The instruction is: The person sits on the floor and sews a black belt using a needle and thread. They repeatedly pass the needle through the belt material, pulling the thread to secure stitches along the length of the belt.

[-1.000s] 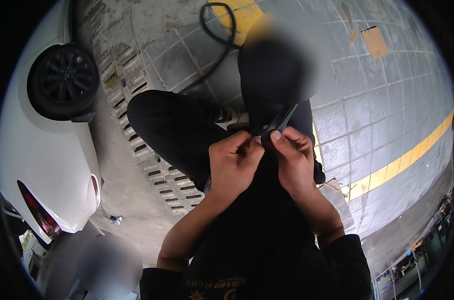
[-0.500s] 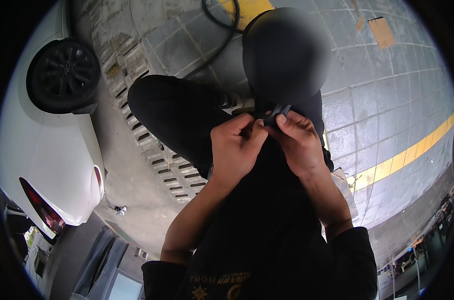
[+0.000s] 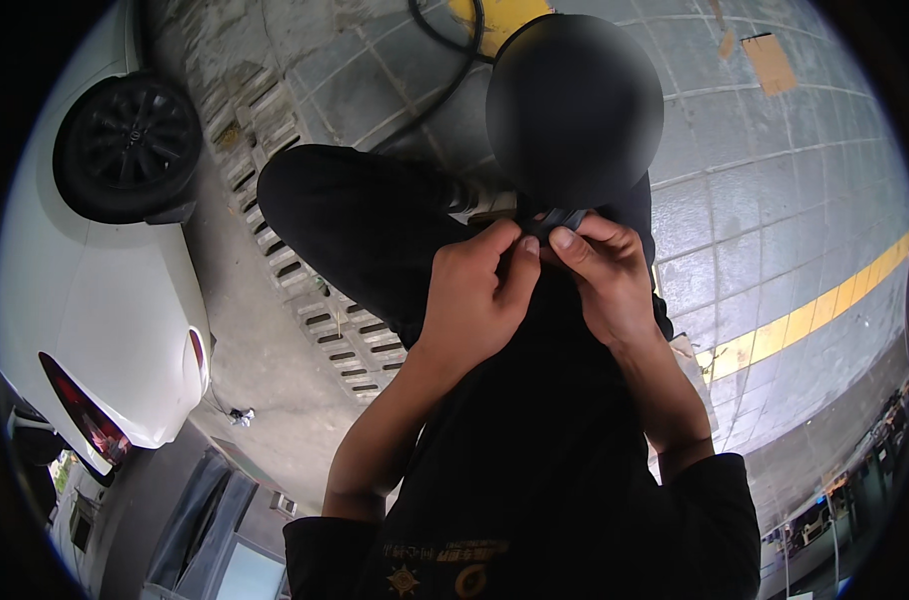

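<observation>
Between my two hands is a small black piece (image 3: 560,218) with a glossy, ridged-looking side; its kind is too small and dark to make out. My left hand (image 3: 480,290) pinches its left end between thumb and bent forefinger. On the other side my right hand (image 3: 611,275) grips it, thumb pressed on the front and fingers curled behind. Both hands are close together over my dark clothing (image 3: 535,420), so part of the piece is lost against the black. Just beyond my fingers is a large, dark round shape (image 3: 575,110), too blurred to identify.
A white car (image 3: 125,320) with a black wheel (image 3: 130,145) stands at the left. A slotted drain grating (image 3: 325,320) runs beside my bent knee (image 3: 325,210). A black hose (image 3: 445,95) curves across the grey tiles. Cardboard (image 3: 769,64) and a yellow line (image 3: 815,315) are at right.
My left hand has moved slightly to the right, and its thumb lies straighter against the black piece. The right hand keeps its grip with a small shift of the fingers.
</observation>
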Motion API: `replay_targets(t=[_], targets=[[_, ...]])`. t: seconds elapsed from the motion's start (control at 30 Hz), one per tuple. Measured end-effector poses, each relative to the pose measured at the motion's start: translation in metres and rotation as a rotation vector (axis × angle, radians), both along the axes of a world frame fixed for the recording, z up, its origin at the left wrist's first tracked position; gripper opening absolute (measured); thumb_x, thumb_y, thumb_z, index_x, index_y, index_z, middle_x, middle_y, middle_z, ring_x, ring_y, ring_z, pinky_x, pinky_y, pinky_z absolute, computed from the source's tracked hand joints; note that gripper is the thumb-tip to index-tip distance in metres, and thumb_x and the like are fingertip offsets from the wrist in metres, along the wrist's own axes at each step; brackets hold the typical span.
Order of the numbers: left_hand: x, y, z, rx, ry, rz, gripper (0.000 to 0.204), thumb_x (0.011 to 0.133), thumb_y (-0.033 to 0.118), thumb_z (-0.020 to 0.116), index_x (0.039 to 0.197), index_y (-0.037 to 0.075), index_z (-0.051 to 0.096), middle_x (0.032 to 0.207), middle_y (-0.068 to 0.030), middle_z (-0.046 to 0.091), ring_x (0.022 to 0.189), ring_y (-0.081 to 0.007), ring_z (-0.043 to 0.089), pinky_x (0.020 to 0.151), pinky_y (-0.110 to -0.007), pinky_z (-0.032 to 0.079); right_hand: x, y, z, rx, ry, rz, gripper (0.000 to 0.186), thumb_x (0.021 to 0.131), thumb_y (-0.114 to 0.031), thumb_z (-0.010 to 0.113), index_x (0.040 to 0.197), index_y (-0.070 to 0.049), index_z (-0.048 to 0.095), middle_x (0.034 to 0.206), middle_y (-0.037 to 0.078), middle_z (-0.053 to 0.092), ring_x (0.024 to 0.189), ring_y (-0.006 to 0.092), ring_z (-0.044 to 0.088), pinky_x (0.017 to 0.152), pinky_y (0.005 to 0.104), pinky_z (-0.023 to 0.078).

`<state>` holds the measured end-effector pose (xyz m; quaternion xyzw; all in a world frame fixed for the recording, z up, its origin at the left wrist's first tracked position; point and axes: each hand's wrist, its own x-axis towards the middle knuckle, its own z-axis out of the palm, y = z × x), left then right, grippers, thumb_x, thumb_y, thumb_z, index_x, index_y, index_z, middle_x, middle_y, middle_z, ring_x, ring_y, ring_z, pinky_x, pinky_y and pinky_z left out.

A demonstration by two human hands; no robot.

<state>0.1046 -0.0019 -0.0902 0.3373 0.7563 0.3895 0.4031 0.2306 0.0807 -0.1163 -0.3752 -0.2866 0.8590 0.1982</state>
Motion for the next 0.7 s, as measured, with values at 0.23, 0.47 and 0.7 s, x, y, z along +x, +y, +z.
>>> replay_targets(t=[0.23,0.47,0.7], targets=[[-0.003,0.002,0.011,0.014,-0.123,0.010,0.014,0.088,0.008,0.058,0.076,0.000,0.058,0.053,-0.0021,0.049,0.045,-0.0072,0.043,0.044,-0.023,0.031,-0.003,0.005,0.003,-0.102,-0.041,-0.038,0.010,0.087,-0.006,0.065,0.095,-0.001,0.069,0.088,0.004,0.068,0.080,0.0105,0.062,0.077,0.0247,0.051],[-0.018,0.000,0.024,0.087,0.079,0.050,0.016,0.083,0.016,0.066,0.081,0.002,0.058,0.057,-0.0024,0.050,0.048,-0.0096,0.048,0.043,-0.024,0.034,-0.001,0.011,0.011,-0.060,-0.037,0.011,0.017,0.090,-0.009,0.061,0.105,-0.002,0.064,0.093,0.003,0.066,0.087,0.0094,0.061,0.077,0.0244,0.050],[-0.006,0.015,0.023,0.119,0.355,-0.270,0.019,0.076,0.014,0.075,0.088,0.006,0.062,0.067,-0.0068,0.060,0.055,-0.0227,0.059,0.047,-0.030,0.044,0.003,0.041,0.020,0.207,-0.254,0.105,0.020,0.088,-0.008,0.062,0.100,0.007,0.062,0.093,0.012,0.066,0.079,0.0130,0.063,0.069,0.0246,0.054]])
